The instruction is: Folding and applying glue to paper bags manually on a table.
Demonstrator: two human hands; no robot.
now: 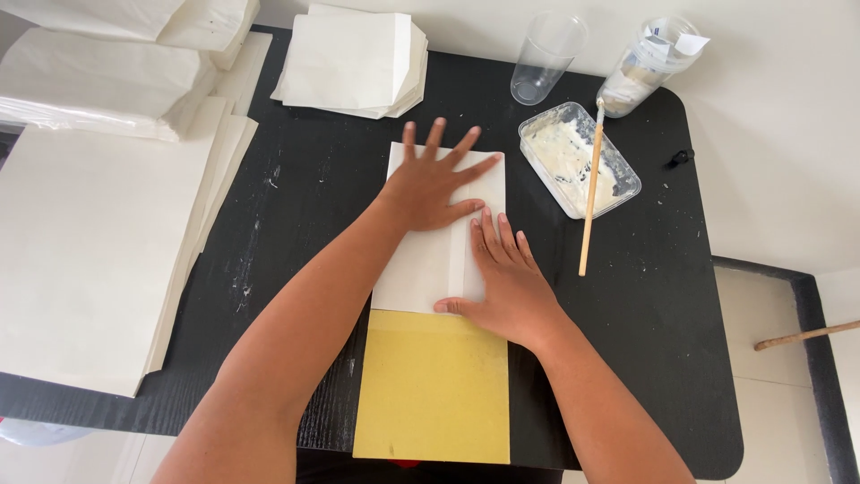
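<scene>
A folded white paper sheet lies in the middle of the black table, over the far end of a yellow board. My left hand presses flat on the sheet's upper part, fingers spread. My right hand lies flat on the lower right of the sheet, fingers together along a folded flap, thumb at the sheet's near edge. Neither hand holds anything.
A clear tray of white paste with a wooden-handled brush resting in it sits at the right. Behind it stand a clear cup and a plastic jar. Stacks of white paper fill the left; folded pieces lie at the back.
</scene>
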